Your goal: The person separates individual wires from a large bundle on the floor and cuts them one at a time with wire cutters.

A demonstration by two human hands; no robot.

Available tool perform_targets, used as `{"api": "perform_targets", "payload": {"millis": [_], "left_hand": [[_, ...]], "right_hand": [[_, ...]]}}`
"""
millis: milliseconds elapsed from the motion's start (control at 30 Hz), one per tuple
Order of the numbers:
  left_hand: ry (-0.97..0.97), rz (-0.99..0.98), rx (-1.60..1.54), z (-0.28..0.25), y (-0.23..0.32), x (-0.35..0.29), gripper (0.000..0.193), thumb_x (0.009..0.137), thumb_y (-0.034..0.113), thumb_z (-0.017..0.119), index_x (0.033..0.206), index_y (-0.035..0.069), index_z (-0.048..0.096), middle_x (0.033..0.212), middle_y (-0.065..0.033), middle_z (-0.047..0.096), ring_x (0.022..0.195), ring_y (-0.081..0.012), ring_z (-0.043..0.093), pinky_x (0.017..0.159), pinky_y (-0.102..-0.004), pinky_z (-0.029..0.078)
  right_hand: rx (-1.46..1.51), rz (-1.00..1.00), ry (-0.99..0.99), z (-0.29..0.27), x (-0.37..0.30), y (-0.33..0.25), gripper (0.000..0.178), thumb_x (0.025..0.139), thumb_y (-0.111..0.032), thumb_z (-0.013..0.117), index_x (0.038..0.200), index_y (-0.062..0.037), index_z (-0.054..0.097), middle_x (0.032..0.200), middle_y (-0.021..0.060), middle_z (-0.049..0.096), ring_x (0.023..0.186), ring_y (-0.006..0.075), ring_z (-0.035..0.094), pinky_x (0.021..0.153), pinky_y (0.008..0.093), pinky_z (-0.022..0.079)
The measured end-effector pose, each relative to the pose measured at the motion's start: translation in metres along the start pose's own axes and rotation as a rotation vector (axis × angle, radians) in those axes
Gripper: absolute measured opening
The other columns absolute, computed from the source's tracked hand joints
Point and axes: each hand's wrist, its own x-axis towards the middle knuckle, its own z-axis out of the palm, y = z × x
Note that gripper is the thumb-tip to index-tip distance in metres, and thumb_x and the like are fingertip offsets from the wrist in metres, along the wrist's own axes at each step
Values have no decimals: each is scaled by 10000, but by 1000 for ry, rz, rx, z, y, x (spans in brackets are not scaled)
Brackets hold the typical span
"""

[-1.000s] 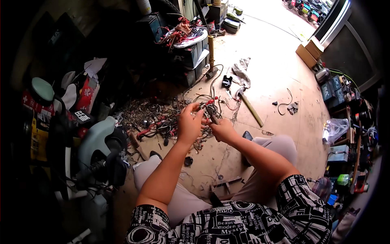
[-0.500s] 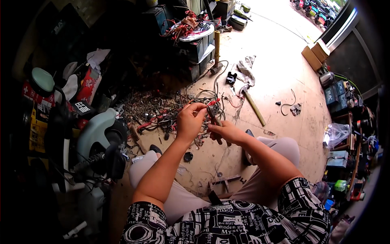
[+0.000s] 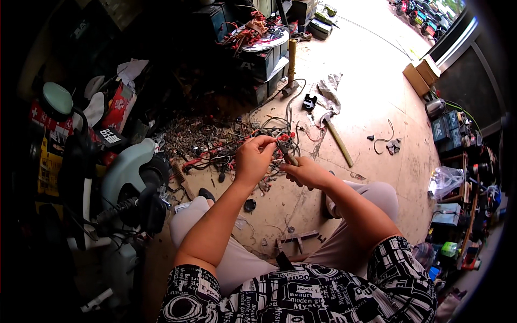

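In front of me, over the near edge of a heap of wires, my two hands meet. My right hand [image 3: 306, 173] is closed round a pair of pliers [image 3: 286, 153] with dark jaws, which point up and to the left. Thumb and fingers of my left hand [image 3: 252, 160] pinch together right beside the jaws. What they hold is too small to make out. A short pale strand shows between the hands. Behind them spreads the wire heap [image 3: 215, 141], a tangle of black, red and grey scraps on the floor.
A hammer [image 3: 339, 142] lies ahead to the right, near a grey rag [image 3: 329, 94]. Batteries [image 3: 258, 65] are stacked ahead. A pale green scooter-like body part [image 3: 126, 171] stands at left. Shelves and a clear plastic bag [image 3: 447, 180] line the right. A round black piece [image 3: 250, 205] lies near my left foot.
The view has shifted slightly. Both hands stay close together; my right hand and the pliers have turned a little, and fewer of its fingers show below the handles.
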Motion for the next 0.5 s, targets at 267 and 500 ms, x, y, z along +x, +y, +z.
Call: {"api": "perform_targets", "payload": {"millis": [267,500], "left_hand": [[65,124,137,1,-11,2,105,847,88,646,910,11,676,764,-37,634,585,-91,609,529,-228,482],[99,146,168,4,-4,0,94,834,77,654,896,13,682,784,-44,612,580,-102,611,532,-235,477]], "right_hand": [[-28,49,20,1,-5,-7,387,898,-404,576,770,-39,551,616,9,528,479,104,471,433,280,374],[-46,78,19,-1,2,3,334,899,-383,535,957,-72,643,597,8,517,461,122,469,423,303,377]]}}
